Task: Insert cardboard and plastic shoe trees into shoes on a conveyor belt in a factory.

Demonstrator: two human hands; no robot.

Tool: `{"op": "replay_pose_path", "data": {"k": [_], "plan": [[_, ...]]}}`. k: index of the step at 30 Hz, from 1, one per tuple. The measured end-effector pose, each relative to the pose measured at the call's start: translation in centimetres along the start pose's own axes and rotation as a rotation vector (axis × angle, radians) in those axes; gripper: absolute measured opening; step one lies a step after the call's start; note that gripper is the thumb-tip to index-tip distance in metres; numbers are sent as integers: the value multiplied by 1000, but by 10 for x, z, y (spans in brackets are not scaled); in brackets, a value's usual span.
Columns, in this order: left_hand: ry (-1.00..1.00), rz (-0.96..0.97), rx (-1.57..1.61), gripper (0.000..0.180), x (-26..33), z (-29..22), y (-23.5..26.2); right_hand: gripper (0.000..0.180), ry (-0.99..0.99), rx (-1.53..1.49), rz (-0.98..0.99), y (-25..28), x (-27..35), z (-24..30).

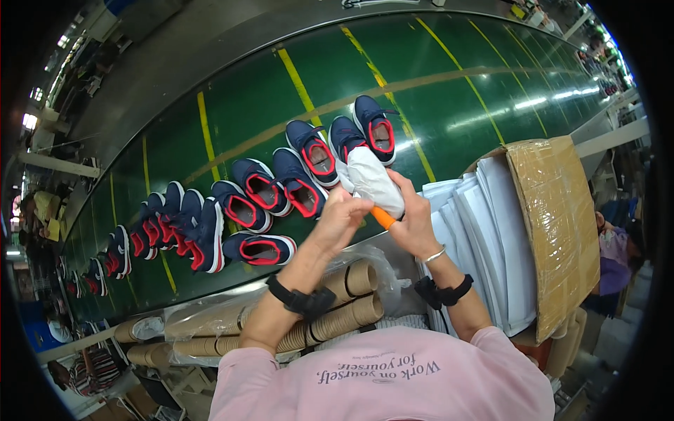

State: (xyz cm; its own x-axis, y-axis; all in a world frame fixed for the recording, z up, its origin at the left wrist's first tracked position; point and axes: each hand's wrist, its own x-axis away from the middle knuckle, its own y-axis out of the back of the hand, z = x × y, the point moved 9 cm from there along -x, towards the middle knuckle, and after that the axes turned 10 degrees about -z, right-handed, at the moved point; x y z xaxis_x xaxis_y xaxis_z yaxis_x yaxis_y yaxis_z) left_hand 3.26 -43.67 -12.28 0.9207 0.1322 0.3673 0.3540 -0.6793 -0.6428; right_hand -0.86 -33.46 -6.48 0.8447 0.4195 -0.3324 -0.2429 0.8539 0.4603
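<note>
My left hand [342, 217] and my right hand [413, 219] are raised together over the near edge of a green conveyor belt [449, 98]. Between them is a crumpled wad of white paper [372, 179] and an orange stick-like tool [383, 217]; my right hand grips the paper and the tool, my left hand closes on the paper's lower end. Behind the paper stands a navy shoe with red lining [344, 140]. Several similar navy and red shoes [253, 193] lie in a row across the belt to the left.
A stack of white paper sheets [484, 231] lies in an open cardboard box [554, 224] on my right. Brown cardboard tubes [344, 312] in clear plastic sit just below my forearms. Other people are at the left rim and right rim.
</note>
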Motion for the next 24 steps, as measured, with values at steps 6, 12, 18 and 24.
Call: {"op": "replay_pose_path", "data": {"k": [6, 12, 18, 24], "plan": [[-958, -269, -1749, 42, -78, -56, 29, 44, -567, -388, 61, -12, -3, -91], [-714, 373, -1967, 23, -132, 1, 27, 48, -267, 409, 110, -48, -50, -111], [-683, 183, -1693, 25, -114, -14, 47, 48, 141, 395, 52, -49, -33, -39], [-859, 190, -1816, 22, -112, 5, 6, 60, 169, 684, 503, -107, -8, -120]]}}
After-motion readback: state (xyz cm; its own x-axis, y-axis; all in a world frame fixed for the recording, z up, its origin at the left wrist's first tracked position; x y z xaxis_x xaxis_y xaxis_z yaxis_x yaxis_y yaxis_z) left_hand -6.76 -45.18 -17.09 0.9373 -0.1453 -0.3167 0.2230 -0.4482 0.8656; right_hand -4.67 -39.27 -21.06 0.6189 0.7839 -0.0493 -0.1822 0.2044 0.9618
